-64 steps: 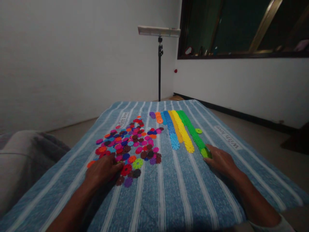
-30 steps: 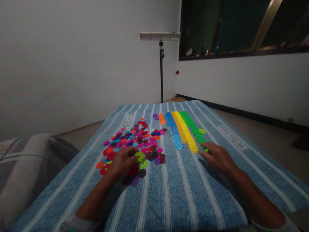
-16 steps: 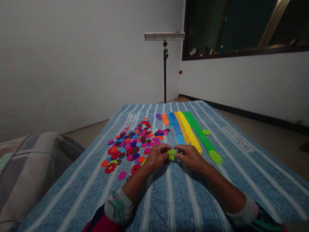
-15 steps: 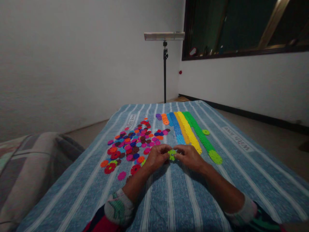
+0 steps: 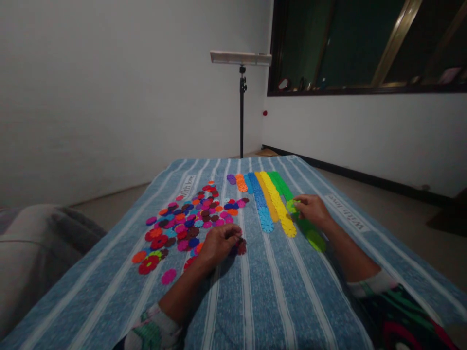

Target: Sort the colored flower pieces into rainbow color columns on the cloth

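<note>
Right hand (image 5: pixel 311 210) pinches lime disc (image 5: pixel 292 206) at green row (image 5: pixel 279 184)

Lime disc is on scene's right, by row's middle, between thumb and fingers; can't tell if it touches row. Left hand (image 5: pixel 218 245) nearer, at right edge of pile (image 5: pixel 189 223) beside brown disc (image 5: pixel 242 248); fingers curled, thumb close to forefinger, can't tell if anything's between. Disc looks light, thin, stiff, probably plastic, maybe slippery, not fragile; best held by notched rim
</note>
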The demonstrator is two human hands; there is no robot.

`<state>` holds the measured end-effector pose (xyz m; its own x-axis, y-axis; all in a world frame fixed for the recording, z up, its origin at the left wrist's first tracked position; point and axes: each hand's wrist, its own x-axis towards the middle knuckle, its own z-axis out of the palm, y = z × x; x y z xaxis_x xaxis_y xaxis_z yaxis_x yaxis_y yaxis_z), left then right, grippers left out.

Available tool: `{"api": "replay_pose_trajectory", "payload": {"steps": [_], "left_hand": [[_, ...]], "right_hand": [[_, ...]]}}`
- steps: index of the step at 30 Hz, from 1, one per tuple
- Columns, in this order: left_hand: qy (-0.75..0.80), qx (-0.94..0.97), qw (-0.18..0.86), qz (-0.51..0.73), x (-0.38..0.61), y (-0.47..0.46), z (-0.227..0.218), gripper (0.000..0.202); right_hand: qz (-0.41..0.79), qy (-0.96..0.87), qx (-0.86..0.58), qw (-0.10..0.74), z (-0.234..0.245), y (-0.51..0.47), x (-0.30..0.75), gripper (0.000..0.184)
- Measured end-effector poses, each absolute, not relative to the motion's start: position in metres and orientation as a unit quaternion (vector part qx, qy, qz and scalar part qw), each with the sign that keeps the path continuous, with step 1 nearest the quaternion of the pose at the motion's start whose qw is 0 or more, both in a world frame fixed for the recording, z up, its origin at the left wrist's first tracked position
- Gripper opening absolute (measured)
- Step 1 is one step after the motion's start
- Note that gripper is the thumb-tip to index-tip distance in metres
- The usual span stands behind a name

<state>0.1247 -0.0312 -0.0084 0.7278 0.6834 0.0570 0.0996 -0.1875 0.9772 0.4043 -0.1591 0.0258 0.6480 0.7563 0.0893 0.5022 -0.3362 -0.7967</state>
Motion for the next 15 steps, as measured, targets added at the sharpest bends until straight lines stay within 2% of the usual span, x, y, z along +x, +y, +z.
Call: {"api": "replay_pose_trajectory", "payload": {"steps": [4, 7, 15], "left_hand": [[0.294, 0.784, 0.489, 0.244, 0.114, -0.021, -0.007, 0.014], [0.312, 0.814, 0.438, 0.222, 0.106, -0.019, 0.0, 0.012], [0.332, 0.811, 0.435, 0.207, 0.088, -0.019, 0.015, 0.012]], "right_hand": [[0.149, -0.331, -0.853, 0.375, 0.024, -0.167, 0.455, 0.033], [0.155, -0.309, -0.873, 0.345, 0.016, -0.167, 0.474, 0.034], [0.13, -0.308, -0.893, 0.301, -0.011, -0.156, 0.494, 0.034]]}}
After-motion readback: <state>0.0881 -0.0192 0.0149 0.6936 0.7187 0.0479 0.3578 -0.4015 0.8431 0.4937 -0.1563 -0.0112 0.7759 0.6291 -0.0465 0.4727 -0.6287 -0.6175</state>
